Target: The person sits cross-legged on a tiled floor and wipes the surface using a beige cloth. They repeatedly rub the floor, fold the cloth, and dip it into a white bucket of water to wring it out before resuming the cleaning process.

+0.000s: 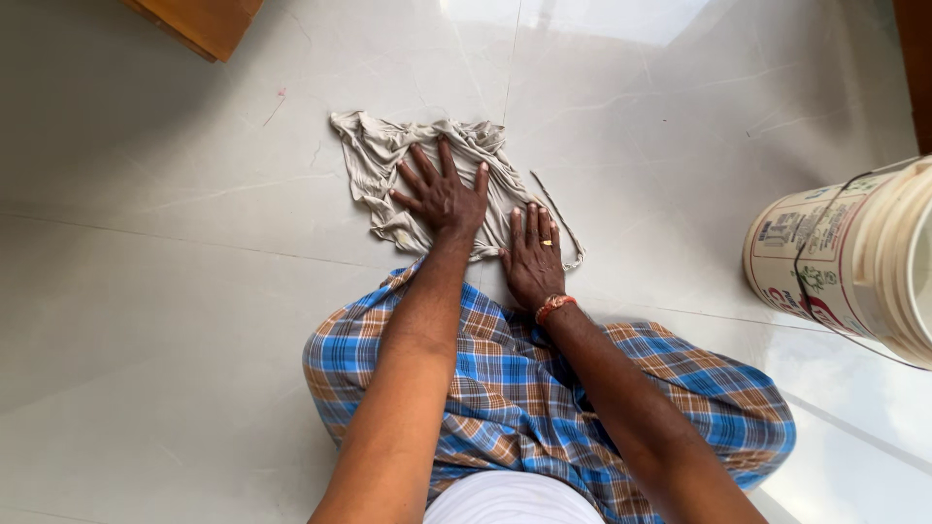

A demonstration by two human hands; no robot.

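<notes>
A crumpled beige cloth (pixel 374 155) lies flat on the pale tiled floor (pixel 146 291). My left hand (pixel 442 192) presses down on the middle of the cloth, fingers spread. My right hand (pixel 534 257) lies palm down on the cloth's near right edge, fingers together, with a ring on one finger and a red band at the wrist. Both arms reach forward over my knees, which are covered by a blue and brown checked garment (pixel 524 388).
A cream plastic bucket (pixel 854 262) with a wire handle stands on the floor at the right. A wooden furniture corner (pixel 204 24) shows at the top left. A dark wooden edge (pixel 917 58) runs down the top right.
</notes>
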